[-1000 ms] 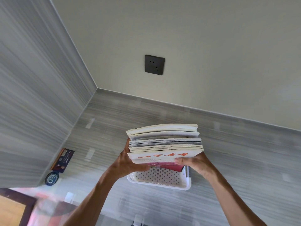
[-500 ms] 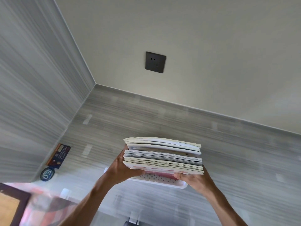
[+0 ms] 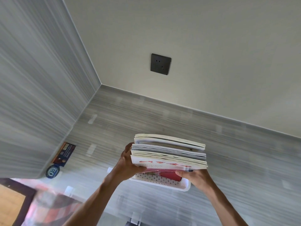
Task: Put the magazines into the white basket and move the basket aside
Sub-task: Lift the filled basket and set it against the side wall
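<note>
A thick stack of magazines (image 3: 169,152) hangs over the white perforated basket (image 3: 162,182), its lower edge dipping inside; the nearest cover is white with red characters. My left hand (image 3: 128,163) grips the stack's left end, thumb curled under the front cover. My right hand (image 3: 195,176) grips the lower right corner, fingers curled beneath it. The basket sits on the grey striped floor, mostly hidden by the stack and my hands. Something red lies inside the basket under the stack.
The grey striped floor (image 3: 236,160) meets a cream wall with a dark socket (image 3: 160,64). A grey striped panel stands at the left. A dark card (image 3: 64,154) and a round blue badge (image 3: 53,171) lie at its foot. A wooden-edged surface sits at bottom left.
The stack dipped and levelled half a second ago, and now tilts again so the red-lettered cover faces me. Both hands keep their hold. The camera view has shifted slightly.
</note>
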